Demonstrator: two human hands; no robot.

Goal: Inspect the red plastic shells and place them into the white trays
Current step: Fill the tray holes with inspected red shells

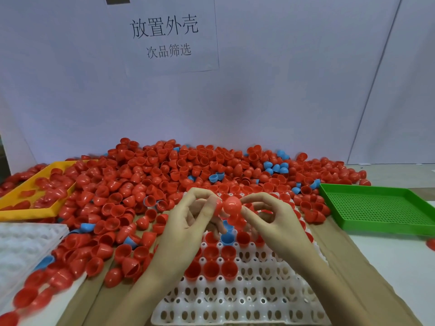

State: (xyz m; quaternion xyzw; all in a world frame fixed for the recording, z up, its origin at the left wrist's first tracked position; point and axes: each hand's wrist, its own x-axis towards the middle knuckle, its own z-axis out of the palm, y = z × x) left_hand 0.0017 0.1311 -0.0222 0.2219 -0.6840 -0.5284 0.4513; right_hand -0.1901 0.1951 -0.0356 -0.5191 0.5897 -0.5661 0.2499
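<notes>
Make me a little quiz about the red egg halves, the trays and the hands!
1. True or false: the green tray is full of shells.
2. Which colour shell sits among the red ones in the white tray? A blue, B yellow, C green
3. Fill in: both hands hold up a ___ shell.

Key:
1. False; it holds none.
2. A, the blue shell.
3. Red: left hand and right hand hold the red shell.
</notes>
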